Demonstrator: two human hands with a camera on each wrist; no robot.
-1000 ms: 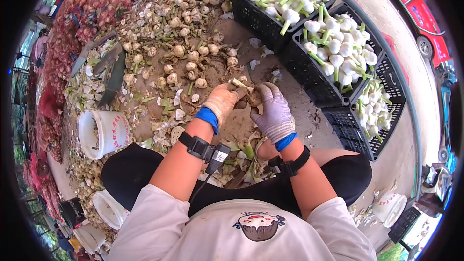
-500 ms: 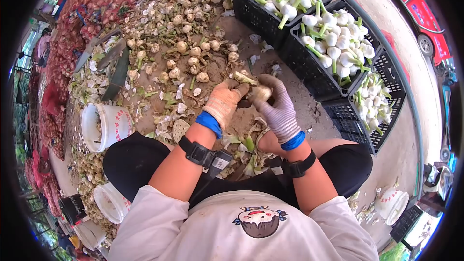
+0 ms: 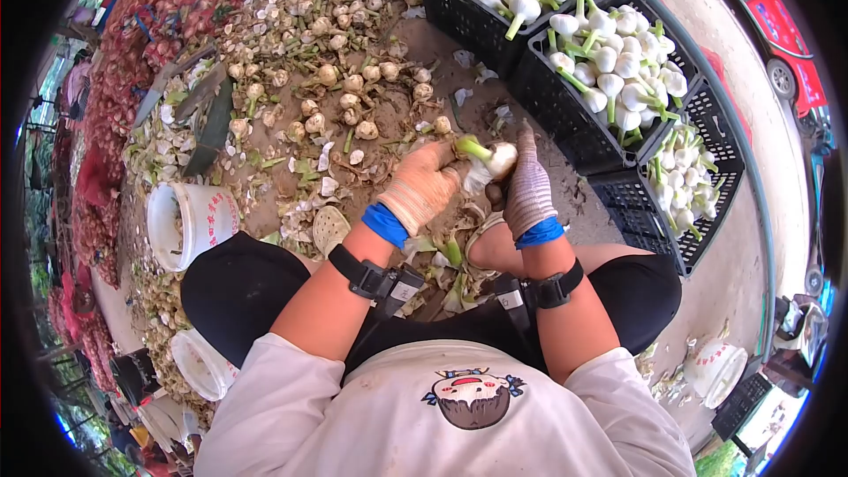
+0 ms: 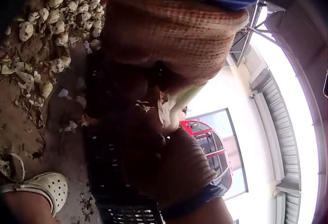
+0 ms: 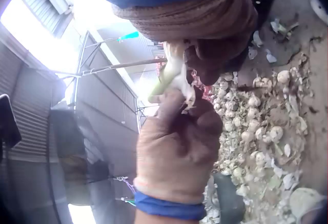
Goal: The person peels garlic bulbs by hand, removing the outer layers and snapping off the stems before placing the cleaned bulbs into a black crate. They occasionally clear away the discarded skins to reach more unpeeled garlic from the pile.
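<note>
In the head view a garlic bulb, white with a trimmed green stem, lies between the two gloved hands. My left hand, in an orange-tinted glove, pinches at the stem side, where a loose flap of white skin hangs down. My right hand, in a greyish-purple glove, holds the bulb's rounded end between thumb and fingers. From the right wrist, the green stem shows above the left thumb. Shadow darkens the fingers in both wrist views.
Unpeeled garlic bulbs and husks litter the ground ahead. Black crates of white garlic stand at the right. A white bucket is at the left, near a dark flat blade-like piece. Red net sacks are piled behind.
The bulb has turned from brownish to white as its outer skin came away, and its green stem now shows. The right hand's fingers have straightened from a more curled hold.
</note>
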